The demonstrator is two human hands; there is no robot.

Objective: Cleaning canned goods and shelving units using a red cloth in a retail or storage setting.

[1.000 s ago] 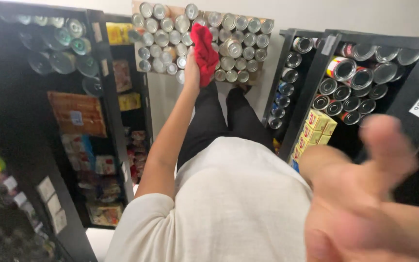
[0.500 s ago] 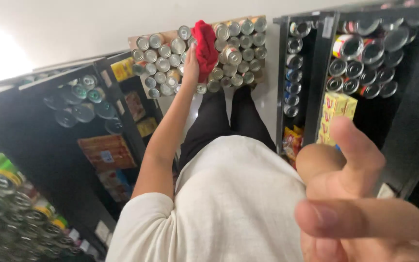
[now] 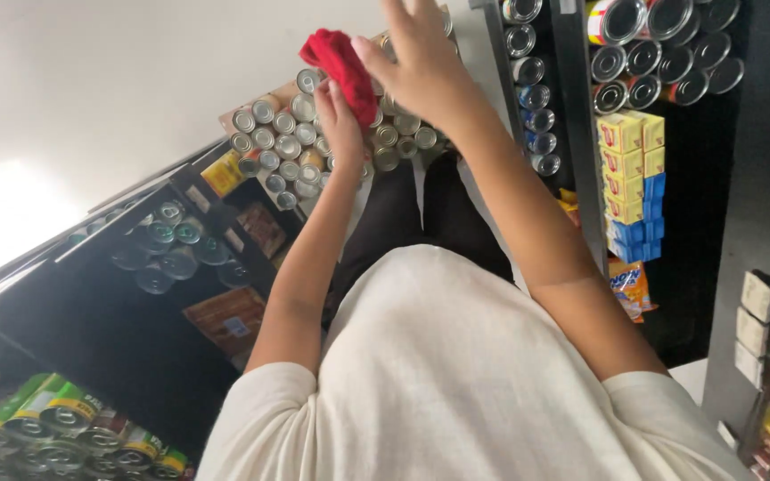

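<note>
Top centre of the frame, the left hand point(image 3: 342, 114) grips a soft red cloth point(image 3: 340, 61) (light, bunchable anywhere) over the stacked cans point(image 3: 280, 147), while the right hand point(image 3: 421, 62) hovers spread beside it.

On my feed a black shelf unit point(image 3: 759, 205) runs down the right side, with silver-topped cans point(image 3: 661, 53) along its upper edge and stacked yellow boxes point(image 3: 627, 147) over blue ones point(image 3: 639, 232) just beneath. An orange snack packet point(image 3: 632, 287) sits below those. Toward the left, another dark shelf point(image 3: 91, 312) carries cans seen end-on point(image 3: 171, 249), and green-labelled cans point(image 3: 55, 414) fill the bottom left corner. I think a brown packet point(image 3: 229, 316) lies between them, though it is blurred.
</note>
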